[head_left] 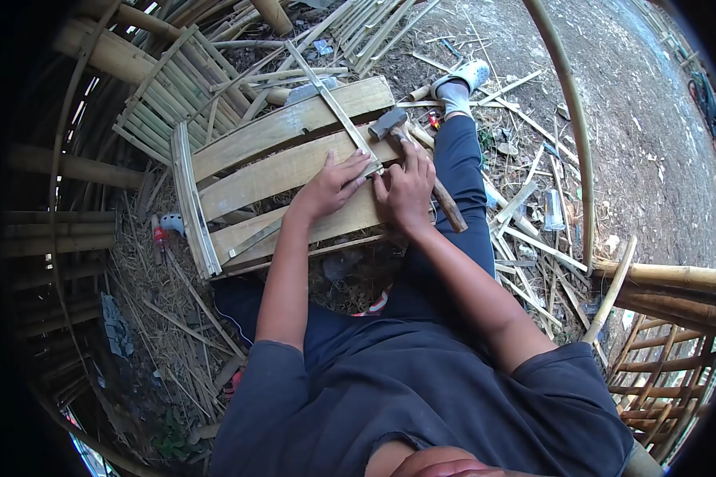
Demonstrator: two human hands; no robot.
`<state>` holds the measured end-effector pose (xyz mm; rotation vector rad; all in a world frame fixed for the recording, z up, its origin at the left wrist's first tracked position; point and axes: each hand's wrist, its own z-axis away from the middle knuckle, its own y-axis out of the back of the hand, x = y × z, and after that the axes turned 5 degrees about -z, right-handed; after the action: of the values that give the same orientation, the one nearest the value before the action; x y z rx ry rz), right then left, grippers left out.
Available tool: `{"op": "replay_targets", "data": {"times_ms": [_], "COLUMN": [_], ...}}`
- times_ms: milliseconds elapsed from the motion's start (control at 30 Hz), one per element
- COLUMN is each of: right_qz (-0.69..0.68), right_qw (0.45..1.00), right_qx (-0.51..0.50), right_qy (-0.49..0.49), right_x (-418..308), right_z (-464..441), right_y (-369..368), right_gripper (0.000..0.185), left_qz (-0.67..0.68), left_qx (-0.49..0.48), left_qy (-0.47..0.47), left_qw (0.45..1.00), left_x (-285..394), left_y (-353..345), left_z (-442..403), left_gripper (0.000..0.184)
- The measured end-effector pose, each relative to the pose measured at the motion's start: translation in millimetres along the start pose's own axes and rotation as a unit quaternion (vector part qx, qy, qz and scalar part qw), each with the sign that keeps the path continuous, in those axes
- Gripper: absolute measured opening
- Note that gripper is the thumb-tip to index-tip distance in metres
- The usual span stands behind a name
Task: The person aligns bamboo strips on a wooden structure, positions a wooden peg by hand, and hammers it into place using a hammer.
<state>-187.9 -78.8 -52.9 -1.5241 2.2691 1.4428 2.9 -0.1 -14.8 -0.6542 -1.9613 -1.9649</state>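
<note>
Bamboo strip slants lengthwise forward-left.

Slats smooth matt wood; hammer head dull metal, handle wood; shirt matt cloth.

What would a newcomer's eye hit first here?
The slatted wooden panel at centre, with the left hand and right hand at the near end of a thin strip crossing it. Then the hammer by the right hand, and the pale clog beyond it.

Strip on slatted panel; hammer to R, nr R leg; slat rack behind L.
</note>
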Motion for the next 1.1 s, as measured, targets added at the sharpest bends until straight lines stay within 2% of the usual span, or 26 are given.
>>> {"op": "replay_targets", "data": {"times_ms": [667, 867, 967, 1067, 1100], "right_qz": [-0.019, -0.056, 0.088, 0.160, 0.153], "right_qw": [1.000, 0.998, 0.984, 0.928, 0.921], "right_qx": [-0.019, -0.018, -0.052, -0.225, -0.249], "right_qy": [-0.015, -0.018, -0.149, -0.249, -0.258], "right_x": [-5.5, -4.1, -20.3, -4.3, 0.4], "right_z": [-1.2, -2.8, -12.4, -11.4, -12.5], "right_y": [6.8, 15.0, 59.9, 75.8, 78.2], "right_gripper": [0.028, 0.041, 0.044, 0.041, 0.041], "left_qz": [-0.019, -0.030, -0.020, -0.025, -0.022], "left_qx": [-0.018, -0.009, -0.007, -0.005, -0.003], "left_qy": [0.008, 0.015, 0.015, 0.016, 0.017], "left_qw": [1.000, 0.999, 1.000, 1.000, 1.000], "left_x": [-3.5, -0.7, -1.0, -5.8, -6.1], "left_y": [1.2, 3.3, 4.0, 0.7, 0.2], "left_z": [-5.8, -5.2, -4.7, -4.9, -4.5], "left_gripper": [0.048, 0.048, 0.047, 0.046, 0.046]}}
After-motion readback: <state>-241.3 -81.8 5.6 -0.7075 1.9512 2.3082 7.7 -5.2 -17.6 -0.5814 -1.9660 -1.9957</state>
